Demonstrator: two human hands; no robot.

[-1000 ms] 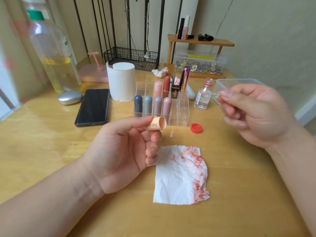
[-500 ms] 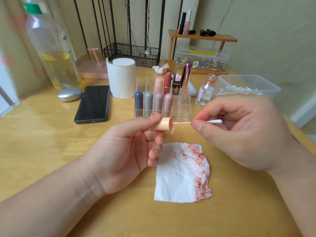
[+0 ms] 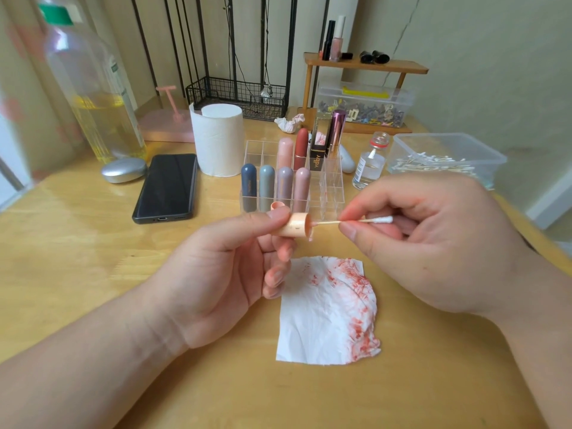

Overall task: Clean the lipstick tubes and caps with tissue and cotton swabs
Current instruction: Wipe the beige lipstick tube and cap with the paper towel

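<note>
Your left hand (image 3: 216,270) pinches the cap (image 3: 295,225), open mouth facing right. Your right hand (image 3: 433,243) pinches the cotton swab (image 3: 353,221), lying level in line with the cap, its tip at the mouth.

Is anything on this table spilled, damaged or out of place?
Nothing looks spilled. The flat tissue is smeared red, the small glass bottle beside the organizer stands uncapped, and a crumpled tissue lies behind the organizer.

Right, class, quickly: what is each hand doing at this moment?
Left hand: holds the peach lipstick cap between thumb and fingers.
Right hand: pinches the cotton swab, one end at the cap's opening.
</note>
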